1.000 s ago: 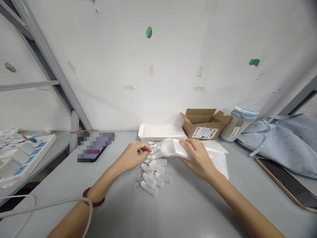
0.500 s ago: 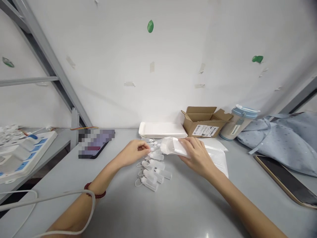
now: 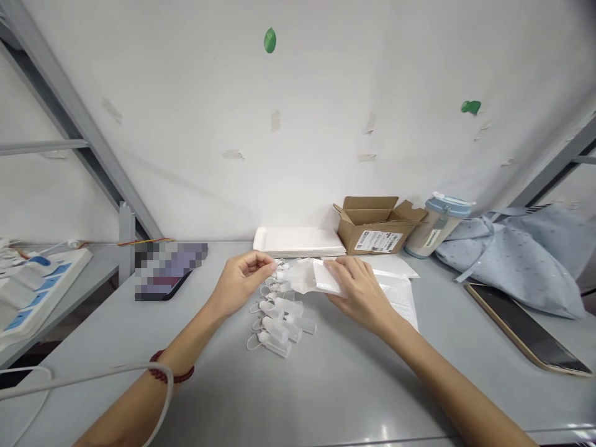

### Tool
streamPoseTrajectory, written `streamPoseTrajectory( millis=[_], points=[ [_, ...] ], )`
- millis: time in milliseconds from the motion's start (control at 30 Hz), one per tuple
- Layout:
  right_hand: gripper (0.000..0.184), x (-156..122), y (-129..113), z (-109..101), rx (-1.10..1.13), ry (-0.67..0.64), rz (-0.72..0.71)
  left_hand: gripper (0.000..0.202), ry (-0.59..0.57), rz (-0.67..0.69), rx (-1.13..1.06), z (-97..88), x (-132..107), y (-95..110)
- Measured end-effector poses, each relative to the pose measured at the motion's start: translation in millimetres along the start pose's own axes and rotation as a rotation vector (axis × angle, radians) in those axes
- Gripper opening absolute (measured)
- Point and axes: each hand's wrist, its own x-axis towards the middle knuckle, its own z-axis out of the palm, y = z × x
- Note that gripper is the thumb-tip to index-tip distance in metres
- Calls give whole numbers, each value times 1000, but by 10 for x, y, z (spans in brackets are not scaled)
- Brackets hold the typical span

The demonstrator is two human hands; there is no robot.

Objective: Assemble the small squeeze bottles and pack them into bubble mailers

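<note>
My right hand (image 3: 361,292) grips a white padded envelope (image 3: 328,277), whose open mouth faces left. At that mouth, my left hand (image 3: 246,276) is closed in a pinch on a small translucent bottle (image 3: 289,274); its far end is hard to tell from the envelope's edge. Several more small translucent bottles (image 3: 275,343) with white caps and thin loops lie in a rough column on the table below, tops pointing left. Under my right forearm rests another white envelope (image 3: 403,301), flat on the table.
Behind my hands, a stack of white envelopes (image 3: 298,239) lies against the wall. Right of it stand an open cardboard box (image 3: 377,233) and a tumbler (image 3: 437,226). A blue fabric bag (image 3: 516,261) and a phone (image 3: 526,329) lie farther right. Leftward are a pixelated device (image 3: 170,270) and a power strip (image 3: 41,288).
My left hand has come up closer to the envelope's mouth, and the bottle now shows at that opening. My right hand keeps its hold. The whole view has shifted slightly.
</note>
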Motion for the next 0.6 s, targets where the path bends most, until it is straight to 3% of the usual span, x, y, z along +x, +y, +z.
streamPoseTrajectory(
  millis=[267,600],
  points=[
    [44,-37,-146,-6,89,22,-78,17,-70,55,176,247,-149,2],
    [44,-29,-117,-22,160,19,-46,15,-91,119,168,250,-174,94]
  ],
)
